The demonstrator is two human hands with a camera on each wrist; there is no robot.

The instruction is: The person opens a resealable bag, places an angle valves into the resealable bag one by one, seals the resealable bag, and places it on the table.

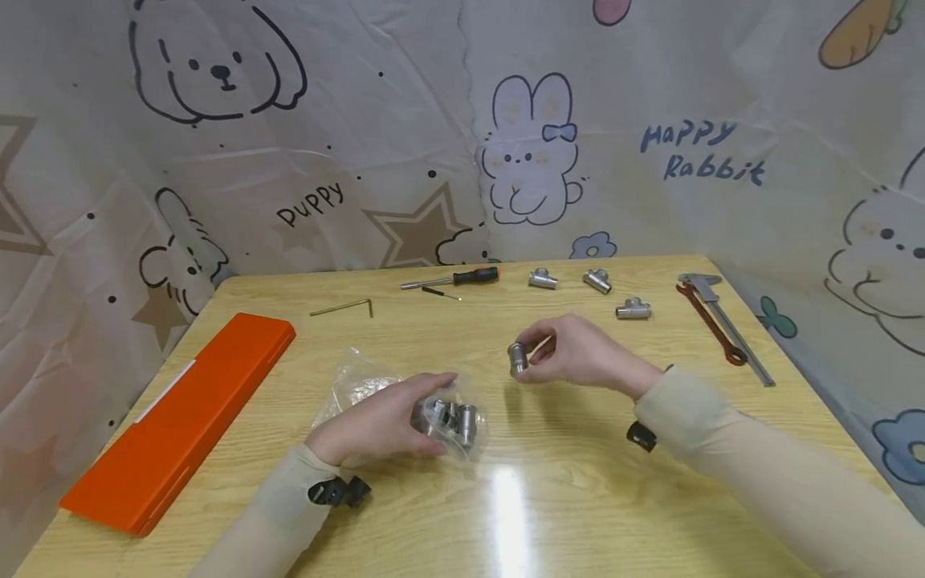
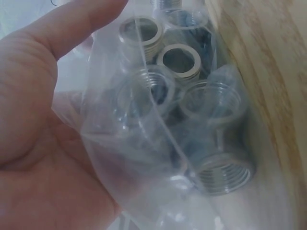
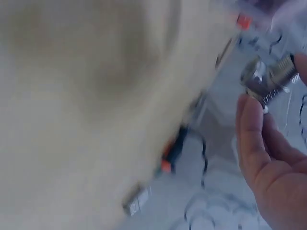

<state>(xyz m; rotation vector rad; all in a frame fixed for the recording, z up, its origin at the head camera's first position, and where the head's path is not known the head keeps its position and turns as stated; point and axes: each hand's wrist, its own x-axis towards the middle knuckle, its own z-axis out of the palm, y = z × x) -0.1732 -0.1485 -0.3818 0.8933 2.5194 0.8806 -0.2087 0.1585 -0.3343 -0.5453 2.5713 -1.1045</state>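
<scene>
My left hand (image 1: 379,419) holds a clear plastic bag (image 1: 348,381), thumb and fingers to either side of its mouth. Inside lie several silvery threaded pipe fittings (image 2: 218,129), their round open ends showing through the film in the left wrist view. To the right of the bag, my right hand (image 1: 571,351) pinches one metal pipe tee (image 1: 516,360) between thumb and fingertips, raised over the table. The right wrist view shows the tee (image 3: 264,79) with its threaded end by the thumb.
Three tees stand apart at the back right: one tee (image 1: 542,278), another tee (image 1: 597,280) and a nearer tee (image 1: 633,309). A red wrench (image 1: 711,323) and caliper (image 1: 737,341) lie right. Behind are a screwdriver (image 1: 462,278) and hex key (image 1: 341,307); an orange case (image 1: 181,421) lies left.
</scene>
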